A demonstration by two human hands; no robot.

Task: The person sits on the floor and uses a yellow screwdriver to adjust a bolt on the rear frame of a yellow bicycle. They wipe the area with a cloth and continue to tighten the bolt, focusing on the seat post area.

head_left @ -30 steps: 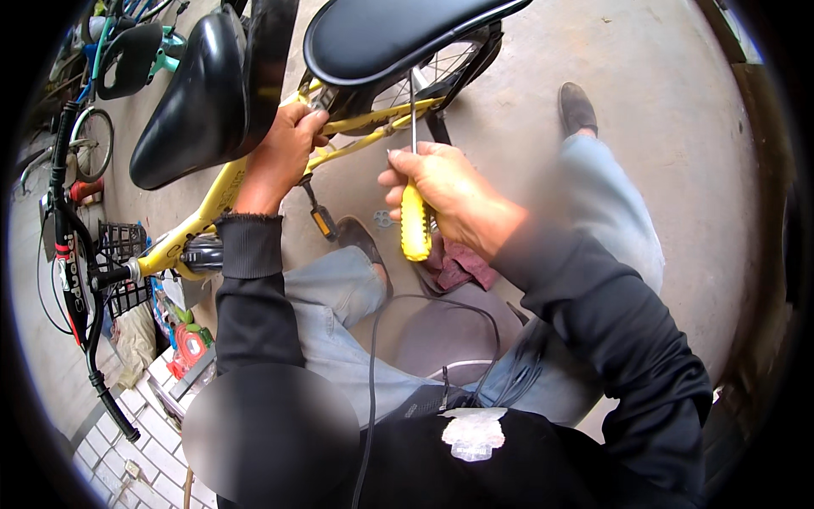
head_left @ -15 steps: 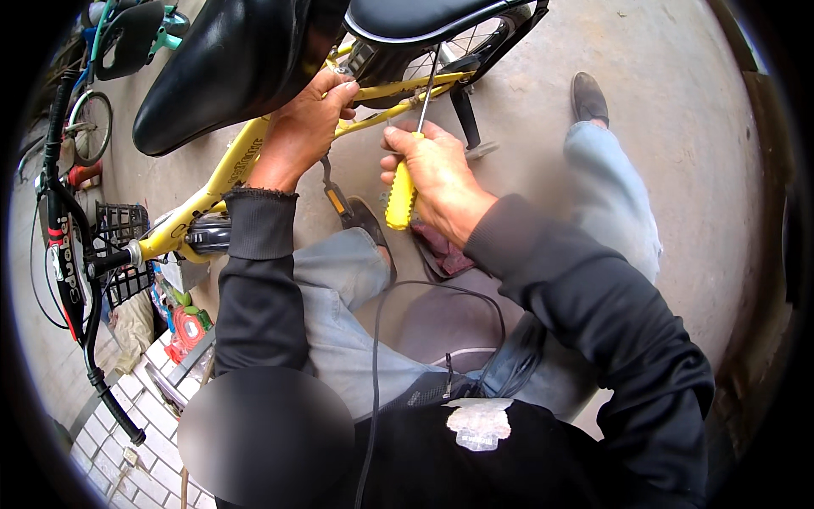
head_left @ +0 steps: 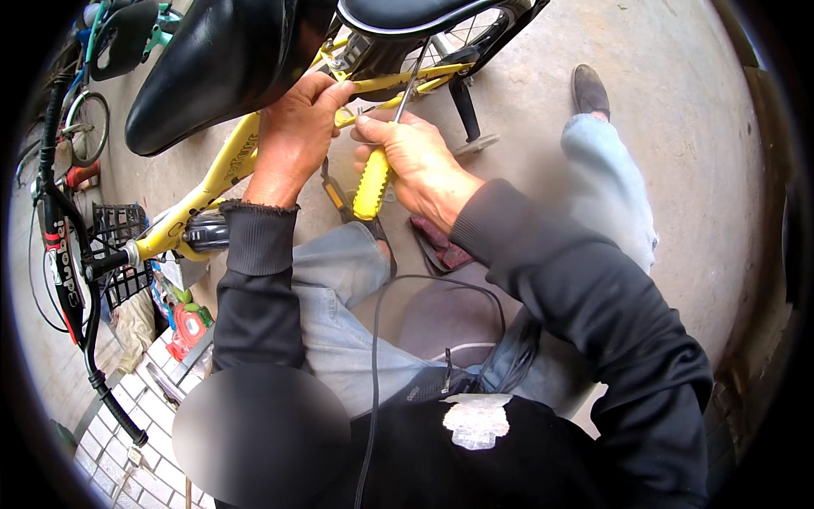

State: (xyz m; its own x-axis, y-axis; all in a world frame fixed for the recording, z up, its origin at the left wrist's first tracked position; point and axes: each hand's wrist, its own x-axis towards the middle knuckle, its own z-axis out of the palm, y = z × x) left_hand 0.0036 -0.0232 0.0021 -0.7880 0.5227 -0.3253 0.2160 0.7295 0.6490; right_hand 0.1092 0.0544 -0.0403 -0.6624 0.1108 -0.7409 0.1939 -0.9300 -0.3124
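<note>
A yellow bicycle frame runs beneath a black saddle. Just under the saddle, my left hand is closed with thumb and fingers together against the frame; what they pinch is hidden. My right hand grips a screwdriver by its yellow ridged handle. The metal shaft slants up past the frame tubes toward the black rear seat. Beside my right fingertips shows a small metal piece, too small to name.
The black handlebar spans the left side, with a black basket behind it. A pedal sticks out near the rear wheel. Red coiled material lies by white tiles. A black cable crosses my lap.
My right hand and the screwdriver have shifted left, closer to my left hand, and the screwdriver leans more. My left hand has moved only slightly.
</note>
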